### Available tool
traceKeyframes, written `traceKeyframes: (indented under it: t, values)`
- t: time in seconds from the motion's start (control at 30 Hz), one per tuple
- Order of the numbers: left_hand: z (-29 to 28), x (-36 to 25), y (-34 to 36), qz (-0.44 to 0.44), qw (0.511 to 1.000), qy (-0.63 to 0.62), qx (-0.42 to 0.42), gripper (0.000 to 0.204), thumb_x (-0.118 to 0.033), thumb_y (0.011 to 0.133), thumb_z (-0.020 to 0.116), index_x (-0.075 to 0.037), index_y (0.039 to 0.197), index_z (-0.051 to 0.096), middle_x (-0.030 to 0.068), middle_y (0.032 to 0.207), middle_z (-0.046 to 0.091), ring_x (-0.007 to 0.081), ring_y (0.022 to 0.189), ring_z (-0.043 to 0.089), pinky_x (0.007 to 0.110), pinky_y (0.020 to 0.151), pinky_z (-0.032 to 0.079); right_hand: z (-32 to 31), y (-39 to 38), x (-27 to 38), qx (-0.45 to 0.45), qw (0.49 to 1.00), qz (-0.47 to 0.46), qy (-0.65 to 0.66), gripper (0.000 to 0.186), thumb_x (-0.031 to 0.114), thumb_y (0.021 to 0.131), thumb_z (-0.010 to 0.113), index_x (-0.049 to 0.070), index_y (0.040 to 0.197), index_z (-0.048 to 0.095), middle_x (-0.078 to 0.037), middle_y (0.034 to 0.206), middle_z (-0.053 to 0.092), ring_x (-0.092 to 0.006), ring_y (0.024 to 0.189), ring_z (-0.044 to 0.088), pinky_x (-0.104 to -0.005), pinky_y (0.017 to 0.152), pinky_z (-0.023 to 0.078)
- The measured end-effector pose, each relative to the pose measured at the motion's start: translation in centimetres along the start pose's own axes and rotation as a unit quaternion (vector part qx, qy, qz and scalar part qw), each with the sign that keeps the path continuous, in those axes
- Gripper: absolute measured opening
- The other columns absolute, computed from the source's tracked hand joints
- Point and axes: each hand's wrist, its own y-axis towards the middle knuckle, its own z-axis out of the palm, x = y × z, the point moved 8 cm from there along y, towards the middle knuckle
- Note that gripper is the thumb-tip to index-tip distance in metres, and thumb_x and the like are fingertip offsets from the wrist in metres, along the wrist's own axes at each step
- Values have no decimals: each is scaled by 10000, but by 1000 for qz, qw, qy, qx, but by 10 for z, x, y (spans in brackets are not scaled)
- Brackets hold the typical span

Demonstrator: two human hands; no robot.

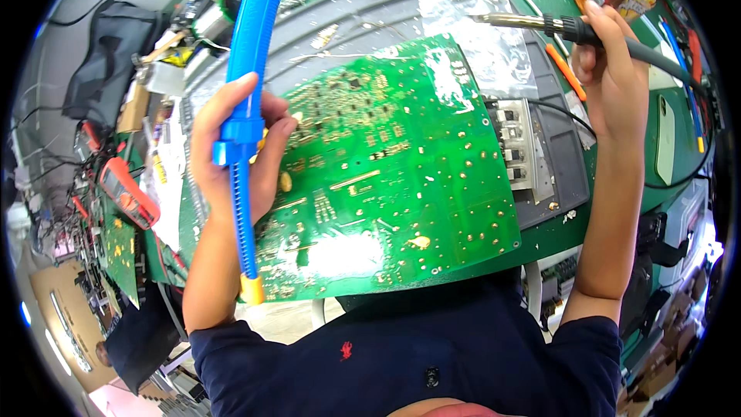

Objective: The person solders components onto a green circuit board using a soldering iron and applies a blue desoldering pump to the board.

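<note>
A large green circuit board (432, 162) lies in front of me, its solder side up, densely dotted with joints and small parts. My left hand (210, 135) is closed round a long blue desoldering pump (253, 50) with an orange-yellow knob at its near end. The pump stands over the board's left edge, and its far end runs out of the picture at the top. My right hand (617, 89) grips a soldering iron (570, 28) by its dark handle. The iron's metal tip points left, above a clear plastic bag (490, 38) beyond the board, apart from the board.
Under the board is a grey work mat (559, 143) on a green table. A metal part with dark components (515, 143) sits by the board's right edge. An orange-handled tool (566, 72) and a phone (664, 139) lie rightward. At left rests a red multimeter (127, 191).
</note>
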Motion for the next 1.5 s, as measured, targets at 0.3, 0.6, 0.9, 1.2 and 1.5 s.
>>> traceKeyframes:
  t: [0.3, 0.6, 0.9, 1.2, 1.5]
  values:
    - [-34, -76, 26, 166, 839, 515, -46, 327, -207, 633, 790, -178, 942, 686, 37, 794, 504, 201, 727, 479, 349, 655, 333, 10, -23, 41, 19, 987, -151, -44, 425, 376, 917, 569, 27, 1155, 615, -37, 633, 595, -92, 499, 534, -201, 480, 426]
    - [22, -86, 35, 168, 888, 404, 144, 187, -148, 726, 655, -81, 749, 482, 56, 628, 495, 262, 592, 554, 374, 551, 432, 38, -56, 72, 210, 943, -139, 219, 573, 484, 992, 226, -11, 1229, 390, -331, 1155, 551, -412, 1044, 597, -374, 833, 517]
    - [54, -109, 16, 91, 906, 361, 202, 222, -192, 690, 667, -78, 746, 485, 70, 605, 556, 281, 566, 592, 391, 487, 447, 47, -106, 78, 302, 893, -175, 283, 768, 656, 912, 157, 9, 1236, 414, -351, 1221, 495, -444, 1121, 536, -450, 929, 463]
    - [77, -136, 1, 124, 913, 358, 152, 110, -155, 682, 598, -87, 642, 521, 44, 493, 547, 203, 457, 586, 314, 457, 445, 96, -128, 68, 290, 919, -127, 234, 769, 712, 875, 168, 30, 1113, 430, -351, 1145, 544, -421, 1045, 582, -469, 923, 453]
    - [69, -104, -14, 77, 925, 280, 244, 90, -149, 715, 590, -74, 692, 545, 76, 552, 573, 257, 499, 604, 368, 452, 479, 114, -130, 71, 317, 934, -150, 69, 620, 590, 900, 428, 2, 1092, 463, -250, 987, 631, -322, 986, 616, -436, 886, 468]
